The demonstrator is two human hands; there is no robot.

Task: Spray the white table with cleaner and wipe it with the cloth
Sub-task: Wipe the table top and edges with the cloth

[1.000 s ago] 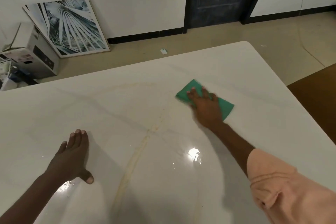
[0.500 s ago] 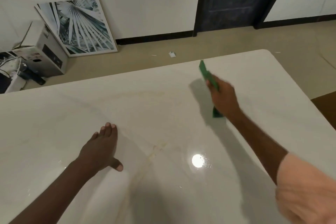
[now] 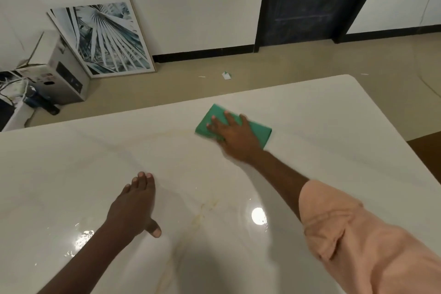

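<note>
We press our right hand (image 3: 235, 137) flat on the green cloth (image 3: 259, 132), its fingers (image 3: 230, 119) straight and slightly spread over the folded fabric, which lies on the white table (image 3: 71, 174) near the far edge, toward the far right corner. Our left hand (image 3: 133, 207) rests palm down on the table nearer to us, fingers straight and pressed together, thumb stuck out to the side. The surface near the close edge gleams wet, with yellowish veins running through it. A framed leaf picture (image 3: 105, 38) leans against the wall beyond.
</note>
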